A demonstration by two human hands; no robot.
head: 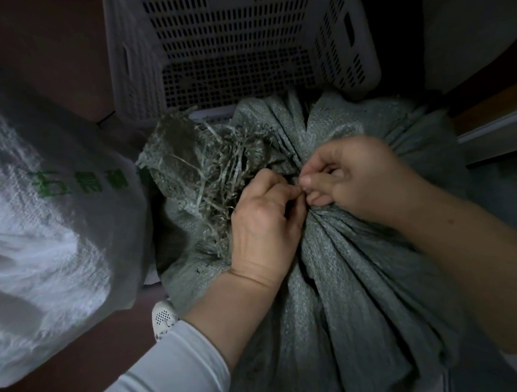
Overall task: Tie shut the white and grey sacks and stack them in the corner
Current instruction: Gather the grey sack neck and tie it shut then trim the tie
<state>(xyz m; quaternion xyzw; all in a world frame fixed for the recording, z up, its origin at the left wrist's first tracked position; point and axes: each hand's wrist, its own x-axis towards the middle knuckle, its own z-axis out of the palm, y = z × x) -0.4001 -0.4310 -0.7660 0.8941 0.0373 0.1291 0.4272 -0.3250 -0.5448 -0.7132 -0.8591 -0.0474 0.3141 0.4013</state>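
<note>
A grey woven sack [360, 280] fills the lower middle, its mouth gathered into a bunched neck. Frayed strands and the loose flap of the sack's mouth [201, 165] spill out to the left of the neck. My left hand [264, 222] and my right hand [358, 175] meet at the neck, fingertips pinched together on a thin frayed strand of the sack. What the fingertips do with the strand is hidden. A white woven sack [52, 230] with green printed characters lies at the left, beside the grey one.
A pale perforated plastic crate [237, 47] lies tipped just behind the grey sack. Dark reddish floor [49, 57] shows at the upper left. A wall edge and ledge [493, 135] run along the right. The toe of a white shoe [163, 319] peeks out by my left forearm.
</note>
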